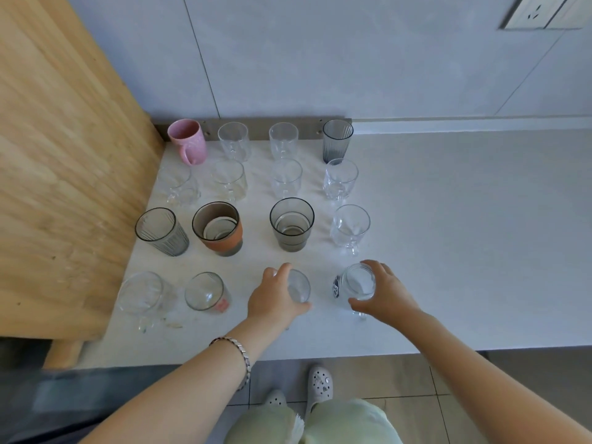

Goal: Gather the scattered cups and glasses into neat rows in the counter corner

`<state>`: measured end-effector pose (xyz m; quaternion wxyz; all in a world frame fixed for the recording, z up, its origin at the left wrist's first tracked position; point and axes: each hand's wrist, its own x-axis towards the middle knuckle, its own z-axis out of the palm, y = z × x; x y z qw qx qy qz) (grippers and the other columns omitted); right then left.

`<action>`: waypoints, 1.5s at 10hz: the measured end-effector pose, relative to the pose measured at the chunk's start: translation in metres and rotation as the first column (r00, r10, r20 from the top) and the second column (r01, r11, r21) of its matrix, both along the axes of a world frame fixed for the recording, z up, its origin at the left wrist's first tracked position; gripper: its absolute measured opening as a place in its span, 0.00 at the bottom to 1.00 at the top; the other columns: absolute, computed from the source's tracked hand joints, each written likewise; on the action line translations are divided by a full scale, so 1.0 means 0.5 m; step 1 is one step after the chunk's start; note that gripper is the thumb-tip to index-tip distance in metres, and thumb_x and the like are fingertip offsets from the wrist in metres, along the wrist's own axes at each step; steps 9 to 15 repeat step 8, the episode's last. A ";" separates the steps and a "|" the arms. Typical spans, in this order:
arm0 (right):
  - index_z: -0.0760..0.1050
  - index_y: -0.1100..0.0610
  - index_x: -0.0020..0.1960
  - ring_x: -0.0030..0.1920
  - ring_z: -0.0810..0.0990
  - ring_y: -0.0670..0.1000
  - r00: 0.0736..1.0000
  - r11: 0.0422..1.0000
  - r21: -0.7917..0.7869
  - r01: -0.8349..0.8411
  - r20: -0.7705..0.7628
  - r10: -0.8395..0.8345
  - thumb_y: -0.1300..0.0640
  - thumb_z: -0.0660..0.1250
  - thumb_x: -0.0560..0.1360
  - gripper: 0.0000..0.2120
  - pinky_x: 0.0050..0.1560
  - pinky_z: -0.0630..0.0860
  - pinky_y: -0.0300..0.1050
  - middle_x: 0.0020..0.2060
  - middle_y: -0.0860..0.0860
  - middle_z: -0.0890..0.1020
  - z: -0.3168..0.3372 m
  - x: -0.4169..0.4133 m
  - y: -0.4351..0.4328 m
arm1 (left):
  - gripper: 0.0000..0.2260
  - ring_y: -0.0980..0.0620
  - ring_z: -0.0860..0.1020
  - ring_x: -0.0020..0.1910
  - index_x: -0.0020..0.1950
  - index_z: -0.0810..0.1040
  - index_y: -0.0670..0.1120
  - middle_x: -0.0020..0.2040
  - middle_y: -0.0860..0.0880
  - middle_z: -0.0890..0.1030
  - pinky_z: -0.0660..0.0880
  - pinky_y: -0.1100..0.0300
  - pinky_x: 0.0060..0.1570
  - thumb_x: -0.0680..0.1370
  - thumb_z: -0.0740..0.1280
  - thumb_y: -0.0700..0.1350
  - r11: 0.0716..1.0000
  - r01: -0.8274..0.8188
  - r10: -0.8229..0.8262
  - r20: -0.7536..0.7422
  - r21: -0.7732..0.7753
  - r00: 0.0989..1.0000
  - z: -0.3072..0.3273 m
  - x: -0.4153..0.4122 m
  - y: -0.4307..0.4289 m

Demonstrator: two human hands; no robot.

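Cups and glasses stand in rows in the counter corner. The back row starts with a pink mug (187,141) and ends with a dark ribbed glass (336,141). Behind the front row are a grey ribbed glass (161,230), a glass with an orange band (217,227), a smoky grey glass (291,224) and a clear mug (349,227). In the front row, my left hand (275,299) grips a clear glass (299,286), and my right hand (384,291) grips a clear glass with a blue print (357,283). Both glasses stand on the counter (448,235).
A wooden panel (64,171) walls off the left side. The grey wall (352,59) is behind, with a socket (538,11) at top right. Two more clear glasses (141,293) (205,291) stand at front left. The counter's front edge is near my feet.
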<state>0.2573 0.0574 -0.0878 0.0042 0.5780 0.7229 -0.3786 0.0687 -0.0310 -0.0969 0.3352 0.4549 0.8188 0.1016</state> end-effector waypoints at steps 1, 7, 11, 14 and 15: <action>0.63 0.50 0.69 0.58 0.76 0.51 1.000 1.000 -0.004 0.019 0.018 -0.019 0.54 0.74 0.64 0.37 0.49 0.71 0.40 0.65 0.47 0.71 -0.003 -0.003 -0.011 | 0.35 0.43 0.77 0.55 0.69 0.62 0.52 0.64 0.47 0.68 0.71 0.57 0.45 0.66 0.73 0.57 1.000 -0.002 0.001 -0.030 -0.026 1.000 0.002 0.000 -0.001; 0.49 0.52 0.77 0.71 0.66 0.53 0.974 0.989 -0.081 -0.122 0.181 0.135 0.51 0.74 0.65 0.48 0.66 0.68 0.46 0.74 0.50 0.61 0.022 0.009 0.004 | 0.39 0.40 0.77 0.55 0.72 0.55 0.48 0.64 0.43 0.66 0.71 0.56 0.41 0.70 0.67 0.64 0.998 -0.019 0.016 -0.054 -0.062 0.998 0.019 0.023 0.002; 0.45 0.52 0.77 0.74 0.59 0.53 0.953 0.975 -0.095 -0.200 0.214 0.216 0.48 0.74 0.66 0.51 0.70 0.64 0.50 0.75 0.51 0.57 0.048 0.013 0.012 | 0.39 0.39 0.74 0.60 0.73 0.52 0.48 0.66 0.42 0.64 0.72 0.52 0.49 0.71 0.62 0.67 0.995 -0.071 0.065 -0.086 -0.073 0.994 0.033 0.014 0.006; 0.45 0.52 0.77 0.74 0.59 0.53 0.953 0.975 -0.095 -0.200 0.214 0.216 0.48 0.74 0.66 0.51 0.70 0.64 0.50 0.75 0.51 0.57 0.048 0.013 0.012 | 0.39 0.39 0.74 0.60 0.73 0.52 0.48 0.66 0.42 0.64 0.72 0.52 0.49 0.71 0.62 0.67 0.995 -0.071 0.065 -0.086 -0.073 0.994 0.033 0.014 0.006; 0.45 0.52 0.77 0.74 0.59 0.53 0.953 0.975 -0.095 -0.200 0.214 0.216 0.48 0.74 0.66 0.51 0.70 0.64 0.50 0.75 0.51 0.57 0.048 0.013 0.012 | 0.39 0.39 0.74 0.60 0.73 0.52 0.48 0.66 0.42 0.64 0.72 0.52 0.49 0.71 0.62 0.67 0.995 -0.071 0.065 -0.086 -0.073 0.994 0.033 0.014 0.006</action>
